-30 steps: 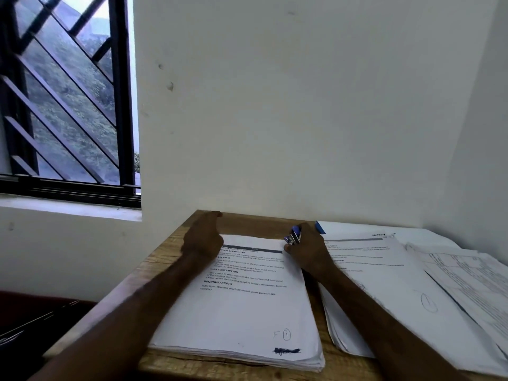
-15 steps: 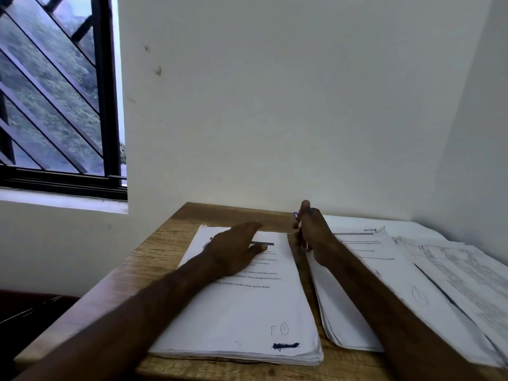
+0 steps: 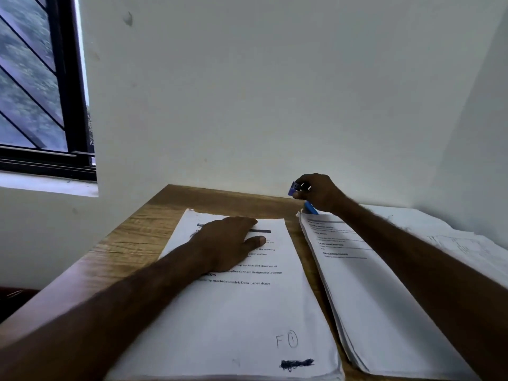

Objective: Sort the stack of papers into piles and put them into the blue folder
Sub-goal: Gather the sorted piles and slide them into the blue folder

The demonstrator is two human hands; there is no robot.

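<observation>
The left hand [image 3: 228, 243] lies flat, fingers straight, pressing on the upper part of the left pile [image 3: 233, 312]. This pile runs from the middle of the view down to 6 o'clock and has "F 1" handwritten near its bottom edge. The right hand [image 3: 316, 192], at 1 o'clock from the left one, is over the far end of the right pile [image 3: 371, 284], its fingers curled round a small blue object [image 3: 293, 188]. At that hand's 6 o'clock a blue sliver pokes out from under the right pile, most likely a corner of the blue folder [image 3: 310, 208].

The step looks like settling the sorted piles before they are filed. It goes best if the flat palm bears straight down so the top sheets cannot slide. The edges should be flush before anything is fastened, and the two piles should be kept apart on the table [image 3: 143, 237].

The small object may be a clip or a cap; it is too small to tell. Nearly all of the folder is covered. I cannot tell whether the right hand touches the paper. More sheets [image 3: 461, 243] at 3 o'clock are washed out and cut by the frame, as are the piles' near edges.
</observation>
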